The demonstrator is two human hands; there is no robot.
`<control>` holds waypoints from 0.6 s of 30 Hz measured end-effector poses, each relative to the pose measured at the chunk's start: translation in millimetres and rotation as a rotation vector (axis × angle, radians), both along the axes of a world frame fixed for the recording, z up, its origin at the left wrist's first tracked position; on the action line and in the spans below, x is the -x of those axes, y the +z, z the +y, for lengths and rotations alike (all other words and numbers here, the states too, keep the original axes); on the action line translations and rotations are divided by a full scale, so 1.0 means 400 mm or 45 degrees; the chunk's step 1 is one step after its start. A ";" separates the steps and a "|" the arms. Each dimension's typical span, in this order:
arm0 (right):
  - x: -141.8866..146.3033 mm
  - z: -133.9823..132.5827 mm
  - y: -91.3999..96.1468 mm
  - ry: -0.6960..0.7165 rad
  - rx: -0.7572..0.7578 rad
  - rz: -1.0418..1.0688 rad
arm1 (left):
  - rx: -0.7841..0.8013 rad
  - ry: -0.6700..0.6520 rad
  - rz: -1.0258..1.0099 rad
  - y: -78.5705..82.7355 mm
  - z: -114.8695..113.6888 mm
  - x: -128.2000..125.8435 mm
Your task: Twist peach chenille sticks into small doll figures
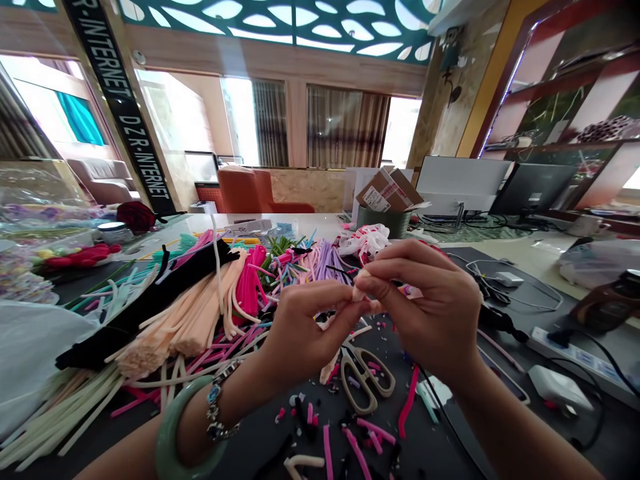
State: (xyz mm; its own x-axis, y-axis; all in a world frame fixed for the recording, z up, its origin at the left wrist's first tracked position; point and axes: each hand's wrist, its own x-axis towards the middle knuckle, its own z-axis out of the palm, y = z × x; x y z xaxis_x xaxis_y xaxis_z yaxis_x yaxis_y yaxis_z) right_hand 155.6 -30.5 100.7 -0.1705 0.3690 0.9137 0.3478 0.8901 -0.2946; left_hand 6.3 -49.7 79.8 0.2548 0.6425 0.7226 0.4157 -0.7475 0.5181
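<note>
My left hand (303, 330) and my right hand (425, 307) meet in front of me above the dark table (440, 440). Both pinch a small peach pipe-cleaner piece (361, 293) between their fingertips. The left wrist wears a green bangle (173, 433) and a beaded bracelet. Beige-handled scissors (365, 380) lie on the table just below the hands. Short cut bits of pink, black and cream pipe cleaner (345, 440) are scattered around them.
Bundles of peach (195, 313), black (150, 300), pink (253, 280) and lilac pipe cleaners lie at left and centre. A power strip (575, 350), cables and a white adapter (560, 390) are at right. Monitors (535, 190), a cardboard box (387, 190) and orange chairs stand behind.
</note>
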 end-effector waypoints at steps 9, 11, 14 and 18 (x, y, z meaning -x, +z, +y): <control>0.009 0.025 -0.009 0.079 0.133 0.030 | 0.143 0.044 -0.021 -0.013 0.013 0.001; 0.009 0.031 -0.008 0.085 0.167 0.047 | 0.223 0.008 -0.025 -0.011 0.016 0.006; 0.007 0.041 -0.006 0.106 0.229 0.097 | 0.312 -0.029 -0.022 -0.007 0.020 0.015; -0.005 0.060 -0.004 0.152 0.338 0.124 | 0.448 -0.087 -0.055 0.000 0.029 0.030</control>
